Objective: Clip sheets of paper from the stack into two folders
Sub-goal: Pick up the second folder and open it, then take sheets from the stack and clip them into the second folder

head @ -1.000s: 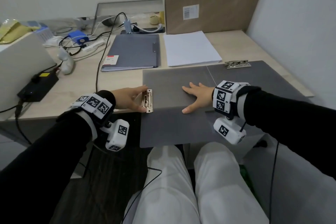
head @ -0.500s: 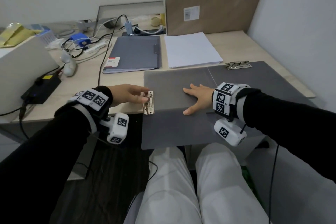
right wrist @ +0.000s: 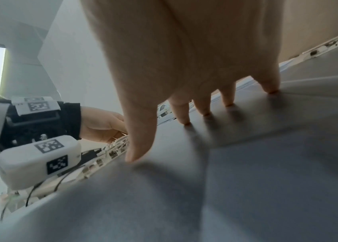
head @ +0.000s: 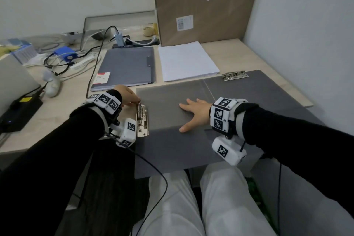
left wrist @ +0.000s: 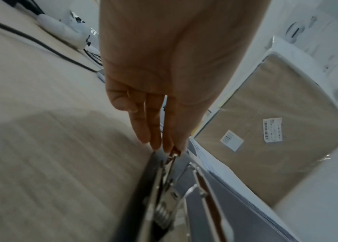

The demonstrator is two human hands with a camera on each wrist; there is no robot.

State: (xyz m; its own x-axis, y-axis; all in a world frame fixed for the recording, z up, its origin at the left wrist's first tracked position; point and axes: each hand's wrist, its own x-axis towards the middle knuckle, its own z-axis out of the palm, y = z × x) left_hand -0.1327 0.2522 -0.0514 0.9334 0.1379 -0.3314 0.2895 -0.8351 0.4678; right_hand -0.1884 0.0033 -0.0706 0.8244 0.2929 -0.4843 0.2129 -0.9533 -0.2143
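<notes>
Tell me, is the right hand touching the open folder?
Touching. In the right wrist view, the right hand has spread fingertips pressed on the grey folder, meeting their shadows; the head view shows it flat there too.

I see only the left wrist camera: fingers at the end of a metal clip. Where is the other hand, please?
Observer: The right hand lies flat, fingers spread, on the left panel of the open folder.
Operator: Is any paper lying in that folder?
Observer: No, both panels are bare. The paper stack lies on the desk behind the folder.
Operator: Is the side clip that the left hand pinches the only clip of this folder?
Observer: No. A second clip sits at the far edge of the right panel.
</notes>
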